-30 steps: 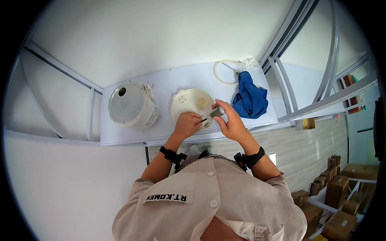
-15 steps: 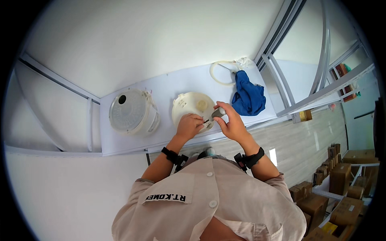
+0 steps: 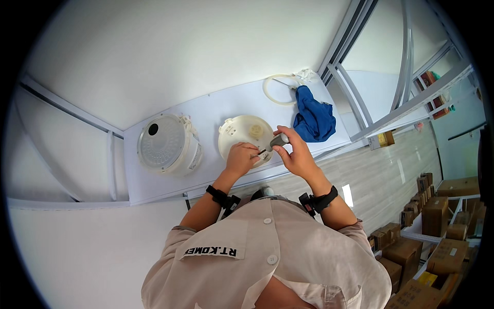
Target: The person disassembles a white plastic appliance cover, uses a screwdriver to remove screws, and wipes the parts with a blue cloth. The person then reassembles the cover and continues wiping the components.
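Note:
A round cream plastic shell (image 3: 237, 125) lies hollow side up on the white bench in front of me, with a yellowish round boss (image 3: 256, 131) inside. Over its near right rim, my right hand (image 3: 297, 157) grips a short tool with a thick grey handle (image 3: 279, 140), much like a screwdriver. Its narrow dark end slants down to the left. My left hand (image 3: 241, 160) is at the shell's near edge, thumb and fingers pinched together by the dark tip. Whatever sits between those fingers is too small to make out.
A white drum-shaped housing (image 3: 193, 154) with a grey disc face and black round spot stands at left. Blue cloth (image 3: 314, 117) lies at right, beside a looped pale hose (image 3: 266, 92). Metal frame posts (image 3: 355, 98) bound the bench. Cardboard boxes (image 3: 435, 216) are stacked at lower right.
The grey handle has tilted in my right hand, showing more of its side. Both hands stay over the shell's near rim. The whole view has shifted slightly.

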